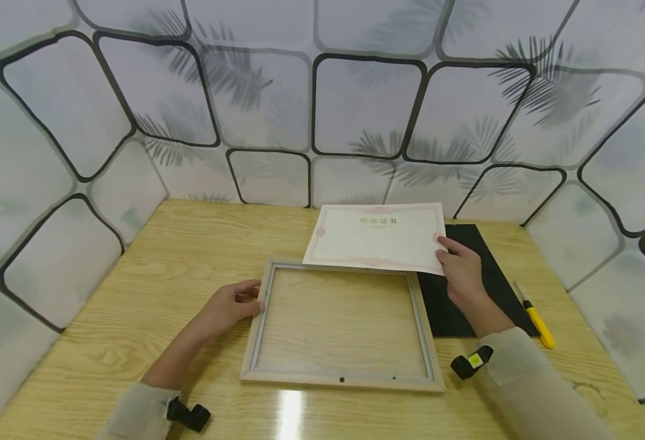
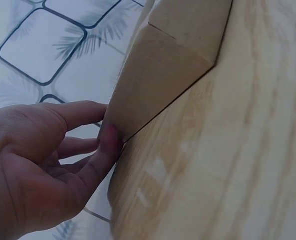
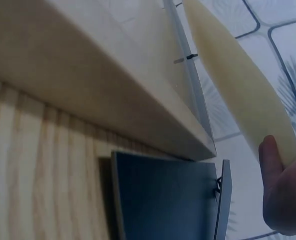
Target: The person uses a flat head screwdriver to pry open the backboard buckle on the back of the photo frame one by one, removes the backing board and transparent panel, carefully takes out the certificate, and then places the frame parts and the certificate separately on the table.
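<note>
At table centre, our left hand (image 1: 233,304) steadies frame (image 1: 342,377) at 9 o'clock, fingers loosely curled; right hand (image 1: 461,269) pinches certificate (image 1: 377,236) at 1 o'clock. Risk: single-corner grip creases sagging paper.

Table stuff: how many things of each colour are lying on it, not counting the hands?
Wooden-coloured: 1, the picture frame
White with a pink border: 1, the certificate
Black: 1, the backing board
Yellow-handled: 1, the screwdriver
Total: 4
</note>
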### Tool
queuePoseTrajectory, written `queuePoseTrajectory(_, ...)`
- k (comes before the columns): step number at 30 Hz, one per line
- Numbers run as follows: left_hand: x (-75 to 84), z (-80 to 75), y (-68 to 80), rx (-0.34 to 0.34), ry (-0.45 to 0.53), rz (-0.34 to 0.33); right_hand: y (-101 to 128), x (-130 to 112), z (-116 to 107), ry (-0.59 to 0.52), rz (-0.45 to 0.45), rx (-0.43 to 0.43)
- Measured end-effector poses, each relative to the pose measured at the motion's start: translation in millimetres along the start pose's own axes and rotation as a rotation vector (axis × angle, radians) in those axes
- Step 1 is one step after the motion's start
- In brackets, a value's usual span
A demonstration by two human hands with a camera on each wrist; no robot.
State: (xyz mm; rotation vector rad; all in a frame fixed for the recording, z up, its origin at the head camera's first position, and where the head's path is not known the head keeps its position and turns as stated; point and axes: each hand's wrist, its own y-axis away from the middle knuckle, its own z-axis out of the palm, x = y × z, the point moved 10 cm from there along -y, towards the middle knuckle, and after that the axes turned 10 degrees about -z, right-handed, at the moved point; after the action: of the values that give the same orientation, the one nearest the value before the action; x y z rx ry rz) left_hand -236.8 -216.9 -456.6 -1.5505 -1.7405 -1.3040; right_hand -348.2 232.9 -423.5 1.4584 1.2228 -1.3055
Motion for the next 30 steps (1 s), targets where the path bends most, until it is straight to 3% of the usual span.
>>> queuePoseTrajectory(9,1.8,2.1,7.8,-0.034,0.004,0.010,-8,4,36,0.063,-0.009,-0.064)
queuePoseTrajectory(16,-2.2,3.0,10.2,-0.035,0.021,-0.032,-14,6,59,0.125,-0.013,-0.125)
queuePoseTrajectory(30,-1.2,6.4,15.7,-0.066,0.035,-0.031,-19,10,93,0.356,-0.026,-0.355)
